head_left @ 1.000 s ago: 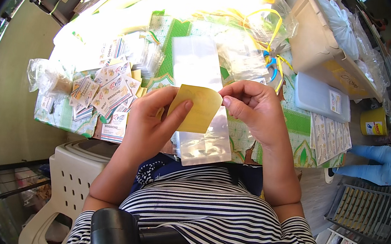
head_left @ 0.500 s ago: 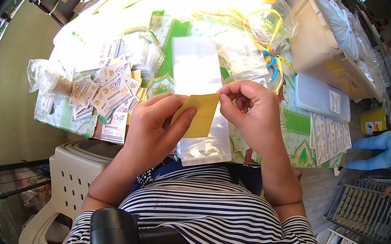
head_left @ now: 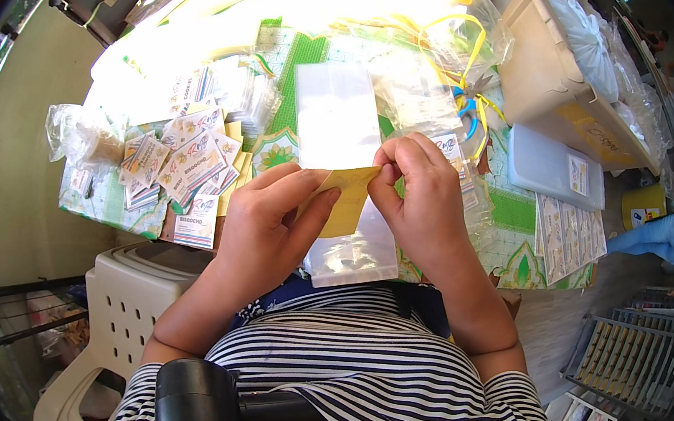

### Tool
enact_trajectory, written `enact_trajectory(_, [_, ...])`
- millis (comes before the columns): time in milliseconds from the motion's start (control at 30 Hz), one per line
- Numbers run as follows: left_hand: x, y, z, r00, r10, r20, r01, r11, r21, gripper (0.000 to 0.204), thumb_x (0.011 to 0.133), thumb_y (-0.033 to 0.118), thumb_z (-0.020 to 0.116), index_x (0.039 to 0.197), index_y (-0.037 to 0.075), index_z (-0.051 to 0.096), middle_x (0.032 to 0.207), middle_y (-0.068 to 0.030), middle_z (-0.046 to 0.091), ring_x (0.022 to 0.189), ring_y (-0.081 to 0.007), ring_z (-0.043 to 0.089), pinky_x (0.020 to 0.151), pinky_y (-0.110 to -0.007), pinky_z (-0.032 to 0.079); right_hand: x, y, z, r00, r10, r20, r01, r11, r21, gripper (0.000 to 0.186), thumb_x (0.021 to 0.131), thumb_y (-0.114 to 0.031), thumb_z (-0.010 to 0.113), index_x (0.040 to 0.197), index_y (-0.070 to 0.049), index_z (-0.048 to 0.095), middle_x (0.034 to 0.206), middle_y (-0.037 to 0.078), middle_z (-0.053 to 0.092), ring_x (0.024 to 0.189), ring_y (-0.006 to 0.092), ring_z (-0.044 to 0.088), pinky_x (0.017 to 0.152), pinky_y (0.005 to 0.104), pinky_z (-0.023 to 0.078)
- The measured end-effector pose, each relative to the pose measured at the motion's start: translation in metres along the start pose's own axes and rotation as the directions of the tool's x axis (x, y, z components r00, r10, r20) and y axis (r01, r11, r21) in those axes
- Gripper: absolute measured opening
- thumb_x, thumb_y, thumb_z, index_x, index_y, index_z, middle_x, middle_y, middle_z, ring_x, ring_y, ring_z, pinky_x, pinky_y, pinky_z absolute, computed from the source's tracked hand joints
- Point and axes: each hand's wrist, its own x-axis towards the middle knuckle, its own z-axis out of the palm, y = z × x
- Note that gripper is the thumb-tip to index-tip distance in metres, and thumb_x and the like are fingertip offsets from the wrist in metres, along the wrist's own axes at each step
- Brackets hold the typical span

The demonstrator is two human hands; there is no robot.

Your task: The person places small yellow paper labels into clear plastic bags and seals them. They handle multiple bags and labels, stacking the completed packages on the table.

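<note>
A yellow-backed sticker label (head_left: 346,203) is held up over the near part of the table. My left hand (head_left: 274,211) grips its left side, thumb in front. The fingertips of my right hand (head_left: 419,191) pinch its upper right corner, which bends slightly. Beneath the label lies a clear plastic bag (head_left: 336,118), flat and lengthwise toward me. Left of my left hand rests a loose pile of printed labels (head_left: 192,155), some showing yellow backs. Whether the label's face is parting from its backing, I cannot tell.
Blue-handled scissors (head_left: 470,117) lie beyond my right hand among yellow straps. To the right are a beige bin (head_left: 551,77), a translucent lidded box (head_left: 552,171) and label sheets (head_left: 566,239). A wrapped roll (head_left: 97,139) stands left. A person in jeans (head_left: 658,237) stands farther right.
My right hand has shifted slightly left and inward, its fingers closing more over the label's corner, which now bends. My left hand stays nearly still.
</note>
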Motion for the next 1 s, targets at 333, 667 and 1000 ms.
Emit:
enact_trajectory(333, [0.004,-0.023,-0.006,0.967,-0.227,0.114,0.253,0.827,-0.503,0.015,0.093,0.007,0.065,0.086,-0.005,0.061,0.073,0.0004,0.049,0.071,-0.0054,0.043,0.061,-0.024,0.038,0.003,0.013,-0.027,0.877,0.286,0.386,-0.46,0.735,0.499,0.009,0.09,-0.003,0.065,0.098,0.001,0.065,0.081,-0.006,0.057,0.069,-0.0019,0.048,0.061,0.0141,0.041])
enact_trajectory(667, [0.021,-0.019,0.0,0.93,-0.03,-0.367,0.046,0.998,0.035,0.011,0.083,0.005,0.075,0.088,0.002,0.066,0.079,-0.0012,0.051,0.06,-0.005,0.041,0.051,-0.022,0.035,0.004,0.015,-0.027,0.837,0.266,0.478,-0.53,0.61,0.589,0.008,0.087,-0.004,0.069,0.093,0.0,0.065,0.08,-0.005,0.059,0.071,-0.0006,0.052,0.064,0.0149,0.043])
enact_trajectory(1000, [0.014,-0.012,0.017,0.999,-0.033,-0.018,0.029,0.984,-0.175,0.011,0.083,0.012,0.076,0.087,0.004,0.071,0.077,-0.0012,0.051,0.055,-0.0061,0.038,0.049,-0.024,0.03,0.002,0.008,-0.01,0.841,0.236,0.487,-0.536,0.483,0.692,0.01,0.087,-0.01,0.072,0.09,-0.001,0.067,0.076,-0.004,0.061,0.067,0.0008,0.051,0.06,0.0165,0.041])
